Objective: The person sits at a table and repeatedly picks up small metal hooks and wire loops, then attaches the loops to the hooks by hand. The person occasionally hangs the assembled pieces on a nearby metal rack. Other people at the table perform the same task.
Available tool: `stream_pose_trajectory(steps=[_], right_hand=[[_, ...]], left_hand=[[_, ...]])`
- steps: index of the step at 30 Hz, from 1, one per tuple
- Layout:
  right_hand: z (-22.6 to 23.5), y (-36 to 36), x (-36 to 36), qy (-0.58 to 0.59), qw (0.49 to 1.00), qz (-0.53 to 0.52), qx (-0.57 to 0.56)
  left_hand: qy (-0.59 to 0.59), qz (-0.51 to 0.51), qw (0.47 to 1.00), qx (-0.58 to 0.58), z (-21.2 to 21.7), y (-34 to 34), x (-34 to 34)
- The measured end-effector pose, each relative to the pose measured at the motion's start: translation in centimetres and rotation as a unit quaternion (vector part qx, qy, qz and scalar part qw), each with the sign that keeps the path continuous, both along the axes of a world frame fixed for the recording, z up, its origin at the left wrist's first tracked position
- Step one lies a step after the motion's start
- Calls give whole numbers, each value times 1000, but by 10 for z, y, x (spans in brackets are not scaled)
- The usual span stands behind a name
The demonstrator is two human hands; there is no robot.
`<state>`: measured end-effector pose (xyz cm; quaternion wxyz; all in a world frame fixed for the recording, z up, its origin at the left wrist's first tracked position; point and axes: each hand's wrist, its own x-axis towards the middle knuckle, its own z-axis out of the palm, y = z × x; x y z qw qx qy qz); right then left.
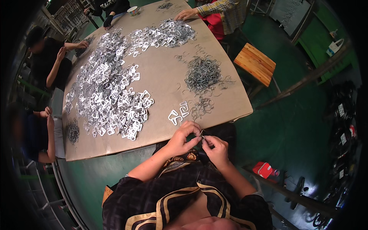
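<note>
Just off the table's near edge, my left hand [181,138] and my right hand [217,150] meet with their fingertips pinched together. A small bent wire [202,133] shows between them, and both hands hold it. Whether another piece is behind the fingers I cannot tell. On the table beyond my left hand lie two white, open-sided metal hooks [174,116]. Loose bent wires [202,107] are scattered just beyond them, trailing from a grey heap of similar wires [203,74].
A large pile of silvery hooks [111,96] covers the left of the brown table [168,74]; another pile [165,34] lies at the back. Several people sit around it, one hand [186,14] resting at the far pile. A wooden stool [255,64] stands at the right, a paper cup [133,10] at the back.
</note>
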<state>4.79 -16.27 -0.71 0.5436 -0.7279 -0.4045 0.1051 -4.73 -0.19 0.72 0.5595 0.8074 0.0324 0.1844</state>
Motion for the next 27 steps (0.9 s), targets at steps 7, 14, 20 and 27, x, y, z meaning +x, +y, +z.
stream_pose_trajectory(steps=[7,14,20,27], right_hand=[[0,3,-4,-15,1000,-4,7],[3,8,15,-49,995,51,65],[-24,70,43,-269,960,55,-54],[-45,111,37,-375,908,70,-173]], left_hand=[[-72,51,996,29,-21,-17,-9],[-107,51,991,57,-11,-17,-19],[-129,26,987,93,-7,-20,-28],[-123,54,986,96,-10,-21,-36]])
